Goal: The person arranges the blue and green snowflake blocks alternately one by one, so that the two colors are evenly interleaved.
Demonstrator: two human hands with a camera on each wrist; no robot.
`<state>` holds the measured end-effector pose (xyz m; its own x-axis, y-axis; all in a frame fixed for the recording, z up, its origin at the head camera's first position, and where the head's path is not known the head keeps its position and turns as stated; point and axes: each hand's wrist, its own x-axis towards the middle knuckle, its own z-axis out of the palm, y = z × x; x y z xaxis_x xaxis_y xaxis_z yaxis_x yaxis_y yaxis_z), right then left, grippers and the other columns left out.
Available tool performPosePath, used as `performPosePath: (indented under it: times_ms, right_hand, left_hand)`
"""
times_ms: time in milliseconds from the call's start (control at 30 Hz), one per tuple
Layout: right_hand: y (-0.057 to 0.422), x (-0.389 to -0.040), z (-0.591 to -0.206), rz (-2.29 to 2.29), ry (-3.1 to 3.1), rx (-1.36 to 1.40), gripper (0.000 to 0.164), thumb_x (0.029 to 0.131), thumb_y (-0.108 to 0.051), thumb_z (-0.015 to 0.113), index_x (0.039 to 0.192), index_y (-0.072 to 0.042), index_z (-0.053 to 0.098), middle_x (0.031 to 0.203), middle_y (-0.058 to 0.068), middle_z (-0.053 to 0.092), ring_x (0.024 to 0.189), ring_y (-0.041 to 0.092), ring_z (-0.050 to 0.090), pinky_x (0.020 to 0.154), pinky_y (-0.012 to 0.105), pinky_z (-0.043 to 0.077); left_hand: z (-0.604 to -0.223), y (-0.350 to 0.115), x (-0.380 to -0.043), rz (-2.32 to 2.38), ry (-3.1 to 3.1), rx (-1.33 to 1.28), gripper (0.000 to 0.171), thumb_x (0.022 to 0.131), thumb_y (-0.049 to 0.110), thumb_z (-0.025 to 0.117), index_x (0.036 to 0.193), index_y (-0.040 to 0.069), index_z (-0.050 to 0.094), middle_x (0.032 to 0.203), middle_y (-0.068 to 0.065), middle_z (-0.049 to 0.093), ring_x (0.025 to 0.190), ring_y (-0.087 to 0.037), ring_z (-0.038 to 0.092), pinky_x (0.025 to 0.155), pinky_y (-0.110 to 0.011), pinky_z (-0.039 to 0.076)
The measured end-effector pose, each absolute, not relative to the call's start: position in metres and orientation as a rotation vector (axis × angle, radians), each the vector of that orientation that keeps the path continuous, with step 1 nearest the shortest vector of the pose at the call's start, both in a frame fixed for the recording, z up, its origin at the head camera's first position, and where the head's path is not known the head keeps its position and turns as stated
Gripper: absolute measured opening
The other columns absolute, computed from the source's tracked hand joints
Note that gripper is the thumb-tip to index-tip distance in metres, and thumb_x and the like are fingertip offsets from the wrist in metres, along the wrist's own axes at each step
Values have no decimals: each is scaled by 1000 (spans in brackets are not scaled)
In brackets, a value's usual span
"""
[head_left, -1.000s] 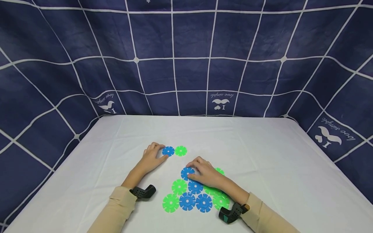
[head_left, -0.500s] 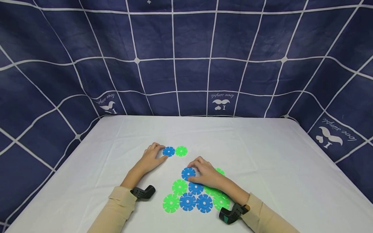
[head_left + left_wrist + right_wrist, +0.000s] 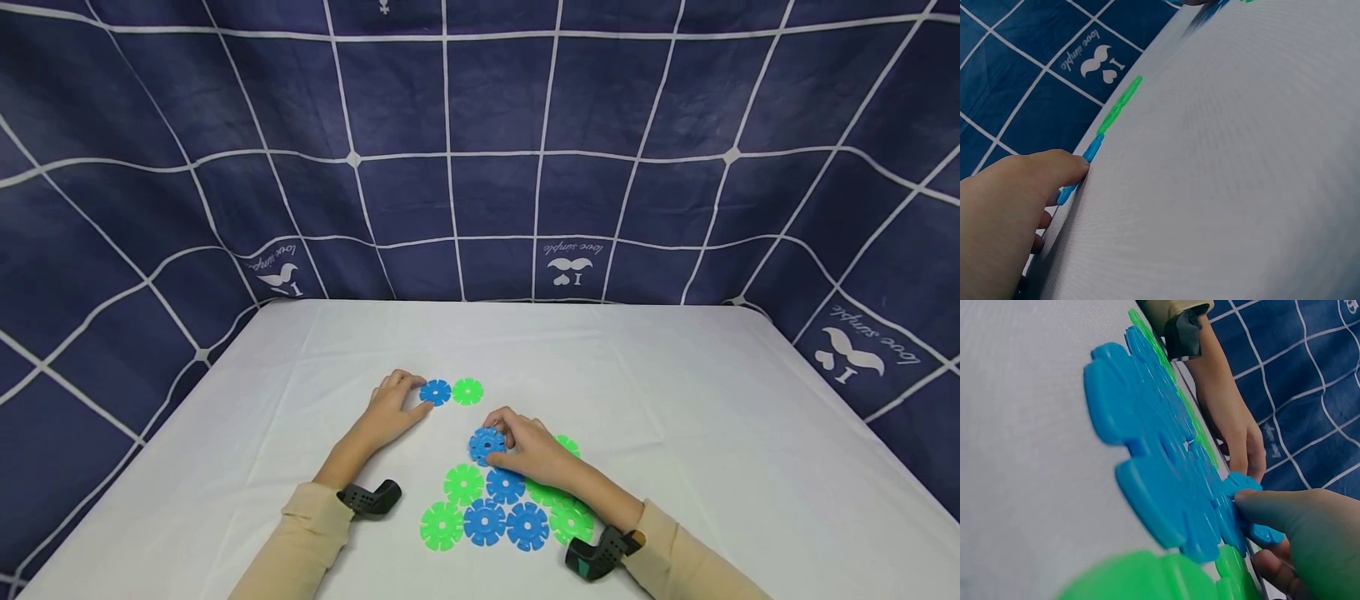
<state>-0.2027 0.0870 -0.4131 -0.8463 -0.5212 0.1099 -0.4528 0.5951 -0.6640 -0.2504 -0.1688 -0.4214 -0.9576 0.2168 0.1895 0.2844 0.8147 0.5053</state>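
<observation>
My left hand [image 3: 385,412] holds a blue interlocking disc [image 3: 435,392] at its edge between thumb and finger, flat on the table. In the left wrist view the thumb lies along that disc [image 3: 1092,148]. Just right of it is a green interlocking disc [image 3: 468,392]. Nearer the middle, my right hand [image 3: 532,448] pinches another blue disc [image 3: 479,447], tilted and lifted at one side, above the row of discs. The right wrist view shows the thumb over this disc [image 3: 1240,482]. Its far edge is partly hidden by fingers.
Below the right hand lies a cluster of blue discs [image 3: 483,522] and green discs [image 3: 442,526], some under the right forearm. White cloth [image 3: 675,400] covers the table. A dark blue checked curtain [image 3: 495,200] stands behind and at both sides. Each wrist wears a black camera [image 3: 370,498].
The right hand's blue disc has gone from lying flat to tilted, raised off the cloth on one side. My left hand and its disc stay in place.
</observation>
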Motion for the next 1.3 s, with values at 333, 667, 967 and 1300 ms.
performPosePath:
  times_ms: [333,667,967,1300]
  right_hand:
    - [89,-212,-402,-1295,2521,-808,29,90,-15,56,118,-15,50,68,-3,38,57,6,34,56,20,33]
    - [86,-249,-391,-1395,2660,-521,31,89,-11,56,119,-17,55,90,7,53,67,13,44,59,24,37]
    - [84,-269,-410,-1353,2829,-264,36,85,-13,60,120,-10,53,90,8,53,70,15,45,62,27,37]
    - [80,-265,-417,-1195,2996,-285,38,86,-25,60,119,-6,56,108,13,51,83,18,49,77,35,42]
  left_hand:
    - [-423,-170,-250,-830,-2865,-378,45,83,31,60,120,5,54,119,-13,49,117,-29,42,96,-50,29]
    - [-425,-169,-250,-808,-2879,-354,45,83,32,61,119,6,54,119,-12,49,117,-28,42,95,-48,31]
    - [-423,-167,-251,-783,-2882,-381,46,83,33,60,120,5,54,118,-12,50,117,-28,42,95,-47,31]
    - [-420,-169,-251,-784,-2859,-398,45,83,32,60,119,4,54,117,-13,49,116,-29,43,91,-46,32]
